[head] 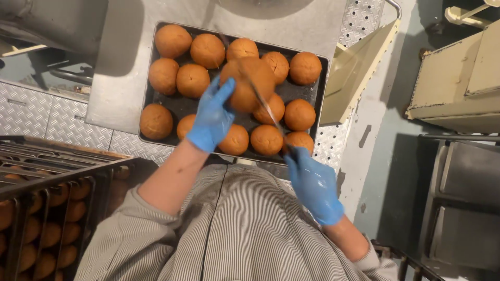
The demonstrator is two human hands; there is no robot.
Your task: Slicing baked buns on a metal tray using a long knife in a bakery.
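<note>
My left hand [211, 117], in a blue glove, holds a round golden-brown bun [249, 83] lifted above a dark baking tray [165, 106]. My right hand [312, 184], also blue-gloved, grips a long thin knife [265, 104]; its blurred blade lies across the held bun. The tray holds several more round buns [192, 80], some with a slit across the top. The tray rests on a grey metal surface [122, 78] in front of my striped shirt.
A rack [47, 208] at lower left carries several trays of buns. Patterned metal plating [57, 119] lies under the work surface. A beige metal flap [359, 73] stands right of the tray, and metal machines [458, 78] fill the right side.
</note>
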